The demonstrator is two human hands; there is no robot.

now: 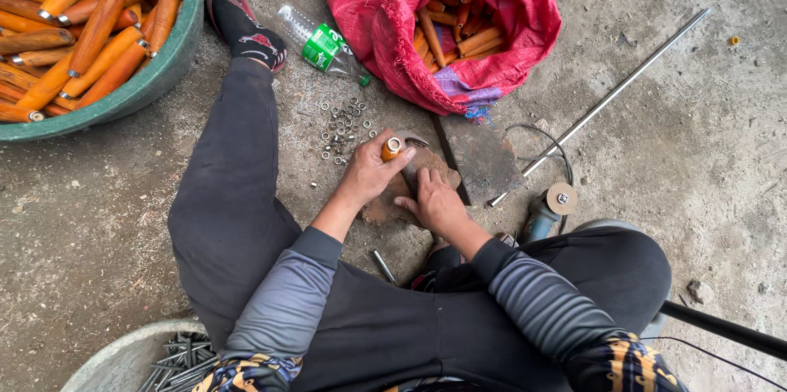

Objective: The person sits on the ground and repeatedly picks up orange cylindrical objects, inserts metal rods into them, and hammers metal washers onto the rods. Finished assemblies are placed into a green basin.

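Left hand point(366, 175) gripping handle point(391, 148), right hand point(434, 199) flat

An orange wooden handle point(390, 148) stands nearly upright in the left hand point(369, 172), its top end capped by a pale metal ring. From beside that ring a short curved grey blade point(414, 139) arcs to the right, seemingly set into the handle, though the joint is hidden. The handle's lower end rests on a flat, rusty brown block point(410, 187) on the concrete, where the right hand point(434, 202) presses flat.
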